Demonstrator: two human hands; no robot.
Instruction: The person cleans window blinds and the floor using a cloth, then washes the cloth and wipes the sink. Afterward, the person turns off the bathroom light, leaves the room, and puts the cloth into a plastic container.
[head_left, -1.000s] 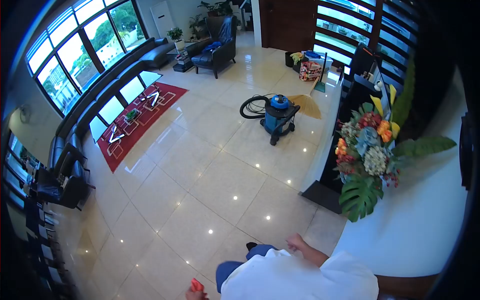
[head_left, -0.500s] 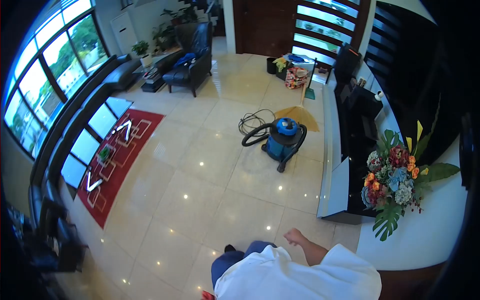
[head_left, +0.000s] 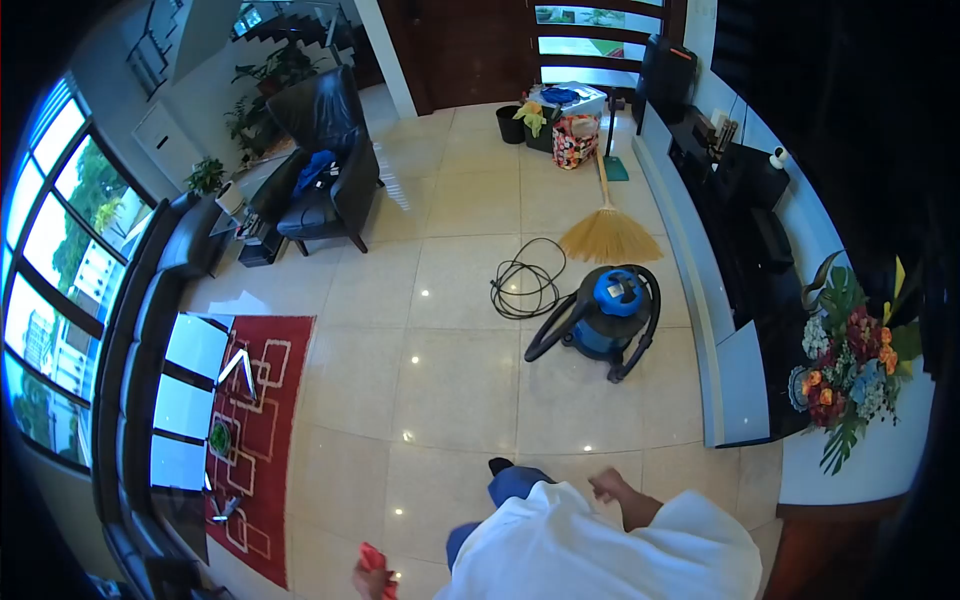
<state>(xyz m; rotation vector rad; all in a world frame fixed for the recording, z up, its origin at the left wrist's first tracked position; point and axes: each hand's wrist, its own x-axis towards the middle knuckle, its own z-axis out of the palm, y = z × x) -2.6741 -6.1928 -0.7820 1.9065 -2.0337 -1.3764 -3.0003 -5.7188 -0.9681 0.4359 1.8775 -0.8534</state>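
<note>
My left hand (head_left: 368, 584) is low in the view beside my body, its fingers closed on a bunched red cloth (head_left: 374, 557). In front of my white shirt is my right hand (head_left: 608, 486), with the fingers curled in and nothing visible in them. Ahead of me on the tiles stands a blue and black vacuum cleaner (head_left: 604, 325), its black hose looped around it. A coiled black cord (head_left: 527, 283) lies to its left. Behind the vacuum a straw broom (head_left: 610, 236) rests with its bristles on the floor. Neither hand touches these.
A red rug (head_left: 268, 400) with a glass-topped table (head_left: 183, 405) lies left, near a long dark sofa (head_left: 130, 400). A black armchair (head_left: 335, 170) stands beyond. Along the right runs a TV console (head_left: 740, 380) with a flower arrangement (head_left: 850, 365). A patterned bag (head_left: 575, 142) and green dustpan (head_left: 615, 168) are ahead.
I have come closer to the vacuum and broom, and the view has turned. My left hand with the red cloth has come further into view; my right hand stays closed.
</note>
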